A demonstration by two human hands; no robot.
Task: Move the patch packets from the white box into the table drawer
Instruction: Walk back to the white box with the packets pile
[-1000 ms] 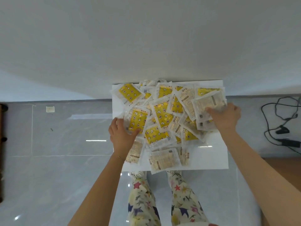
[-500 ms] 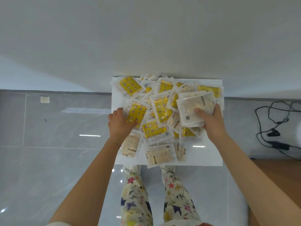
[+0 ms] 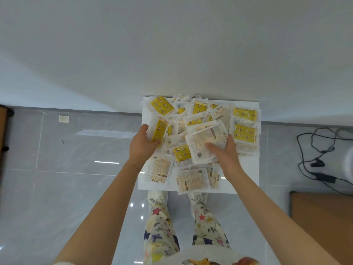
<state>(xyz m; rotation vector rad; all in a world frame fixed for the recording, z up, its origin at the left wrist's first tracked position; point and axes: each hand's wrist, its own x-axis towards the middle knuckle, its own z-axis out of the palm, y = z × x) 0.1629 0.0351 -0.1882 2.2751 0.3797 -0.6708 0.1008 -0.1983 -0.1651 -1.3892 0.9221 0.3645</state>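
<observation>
A white drawer (image 3: 248, 169) sticks out from under the white tabletop (image 3: 172, 44), piled with several patch packets (image 3: 244, 131), some yellow-faced, some pale with print. My right hand (image 3: 225, 155) grips a small stack of pale packets (image 3: 206, 144) over the middle of the pile, thumb on top. My left hand (image 3: 142, 144) holds a yellow packet (image 3: 159, 131) by its left edge, tilted up at the drawer's left side. The white box is not in view.
Grey glossy floor tiles lie below. Black cables (image 3: 321, 150) trail on the floor at the right. A brown wooden surface (image 3: 322, 222) sits at the lower right. My legs in star-print trousers (image 3: 162, 236) stand just under the drawer's front edge.
My right hand has carried its stack of pale packets from the drawer's right side toward the middle. My left hand has lifted the yellow packet's edge at the left.
</observation>
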